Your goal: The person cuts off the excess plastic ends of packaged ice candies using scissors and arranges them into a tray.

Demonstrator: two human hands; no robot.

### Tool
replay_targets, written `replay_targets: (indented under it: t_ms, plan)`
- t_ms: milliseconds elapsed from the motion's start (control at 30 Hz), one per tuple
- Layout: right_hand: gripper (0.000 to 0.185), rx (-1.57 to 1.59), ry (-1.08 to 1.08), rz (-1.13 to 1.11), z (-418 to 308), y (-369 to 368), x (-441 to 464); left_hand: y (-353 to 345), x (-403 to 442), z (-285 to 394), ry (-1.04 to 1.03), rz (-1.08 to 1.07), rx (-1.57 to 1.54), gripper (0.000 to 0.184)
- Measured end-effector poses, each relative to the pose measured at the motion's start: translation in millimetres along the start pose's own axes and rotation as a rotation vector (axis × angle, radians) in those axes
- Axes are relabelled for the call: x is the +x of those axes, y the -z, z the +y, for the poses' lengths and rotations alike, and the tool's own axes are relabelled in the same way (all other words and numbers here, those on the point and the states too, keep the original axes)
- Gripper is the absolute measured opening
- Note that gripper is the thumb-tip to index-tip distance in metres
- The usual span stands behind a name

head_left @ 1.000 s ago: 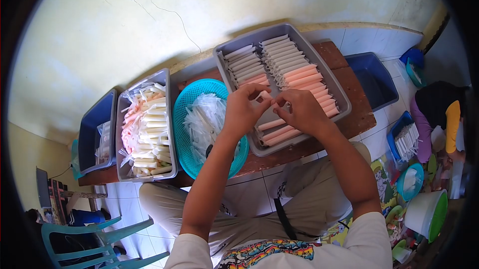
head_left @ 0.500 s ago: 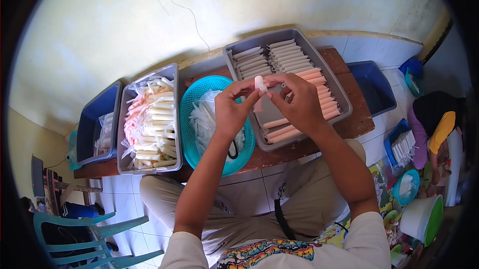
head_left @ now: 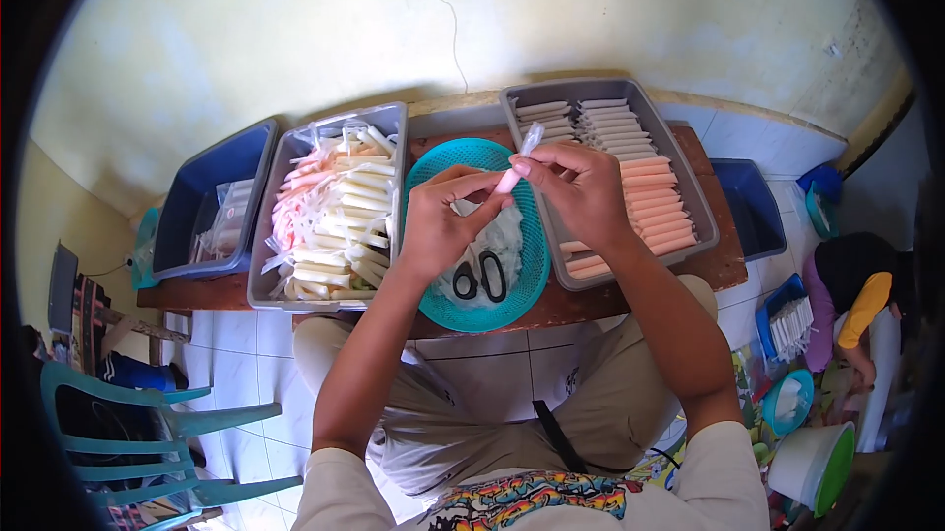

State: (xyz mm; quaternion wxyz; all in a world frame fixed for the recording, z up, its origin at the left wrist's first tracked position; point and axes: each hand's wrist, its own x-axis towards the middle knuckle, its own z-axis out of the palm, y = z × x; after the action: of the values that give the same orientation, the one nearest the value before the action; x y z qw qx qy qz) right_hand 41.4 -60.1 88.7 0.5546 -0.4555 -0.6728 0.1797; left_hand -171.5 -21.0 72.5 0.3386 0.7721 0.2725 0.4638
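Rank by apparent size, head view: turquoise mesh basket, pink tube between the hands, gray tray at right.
1. Gray tray at right
2. Turquoise mesh basket
3. Pink tube, though nearer the camera

Single head-worn view, facing forward, angled down, fairly close

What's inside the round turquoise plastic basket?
The round turquoise plastic basket holds translucent plastic pieces and black-handled scissors. The bare left hand hides part of it; whatever lies beneath the plastic pieces cannot be seen.
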Motion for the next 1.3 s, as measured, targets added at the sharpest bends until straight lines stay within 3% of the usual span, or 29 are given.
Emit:
replay_targets:
  t_ms: [100, 167, 500, 700, 767, 900, 967, 1000, 1067, 1100, 1167, 1300]
  plan:
    - [0.021, 0.139, -0.111, -0.014, 4.9, -12.6, 1.3, 23.2, -8.6, -3.7, 0.024, -0.037, 0.035, 0.038]
    - [0.025, 0.153, -0.311, -0.088, 3.1, -17.9, 4.6, 34.6, -13.9, -5.0, 0.053, -0.062, 0.071, 0.040]
    - [0.022, 0.420, -0.396, -0.067, 0.0, -53.5, 11.1, 59.8, -43.0, -18.5, 0.103, 0.097, 0.185, 0.036]
    - [0.024, 0.405, -0.498, -0.132, 24.8, -58.5, 3.3, 62.1, -52.0, -22.4, 0.109, 0.140, 0.261, 0.034]
    - [0.026, 0.262, -0.606, -0.230, 37.0, -58.3, -0.4, 62.1, -53.5, -27.5, 0.153, 0.164, 0.271, 0.033]
    - [0.028, 0.022, -0.456, -0.292, 43.3, -72.1, -19.4, 61.2, -50.1, -33.5, 0.242, 0.211, 0.305, 0.033]
    - [0.055, -0.182, -0.396, -0.476, 40.8, -81.3, -33.4, 59.6, -48.1, -34.6, 0.212, 0.228, 0.324, 0.033]
    - [0.055, -0.181, -0.400, -0.479, 34.1, -86.3, -42.4, 58.2, -47.3, -34.5, 0.175, 0.244, 0.343, 0.033]
    - [0.083, -0.511, -0.339, -0.644, 18.6, -97.0, -57.9, 54.6, -46.2, -33.5, 0.164, 0.237, 0.350, 0.033]
    - [0.083, -0.511, -0.341, -0.642, 20.3, -102.5, -63.2, 52.9, -45.0, -33.2, 0.148, 0.231, 0.358, 0.033]
    - [0.102, -0.520, -0.505, -0.793, 30.5, -113.8, -73.0, 49.5, -44.5, -33.2, 0.145, 0.227, 0.354, 0.033]
    - [0.099, -0.510, -0.526, -0.784, 32.3, -121.4, -74.3, 47.7, -43.9, -34.3, 0.137, 0.216, 0.352, 0.033]
